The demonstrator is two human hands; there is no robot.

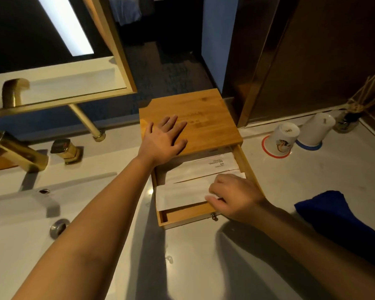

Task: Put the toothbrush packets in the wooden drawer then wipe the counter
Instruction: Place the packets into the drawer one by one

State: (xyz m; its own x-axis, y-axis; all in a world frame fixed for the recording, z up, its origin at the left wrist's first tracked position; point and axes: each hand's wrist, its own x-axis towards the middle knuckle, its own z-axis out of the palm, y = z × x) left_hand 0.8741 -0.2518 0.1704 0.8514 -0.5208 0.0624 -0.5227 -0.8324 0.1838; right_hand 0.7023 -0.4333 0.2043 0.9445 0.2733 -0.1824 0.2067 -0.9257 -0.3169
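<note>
— While the counter (214, 267) waits for its wipe, what holds the box (188, 118) in place?

— Her or his left hand (162, 139), laid flat on the lid with fingers spread and straight, gripping nothing. My guess is the box is light bamboo and would slide on that smooth top if the drawer (186, 215) were tugged without it.

— And the drawer?

— Pulled well out toward the camera. It looks stiff and light; the small knob (214, 217) at its front is the place to take it for closing.

— The cloth (333, 221)?

— Blue, lying in soft folds on the counter to the right, apart from both hands. Soft and limp, I'd say, so bunch it in the palm.

— Where are the packets (182, 191)?

— Inside the drawer, overlapping; the near one lies across the front. The right hand (232, 195) rests on its right end, fingers curled down, seemingly pinching the edge. They look like thin, light paper sleeves, likely slick and easy to crease, so press them flat or hold them by an end
</note>
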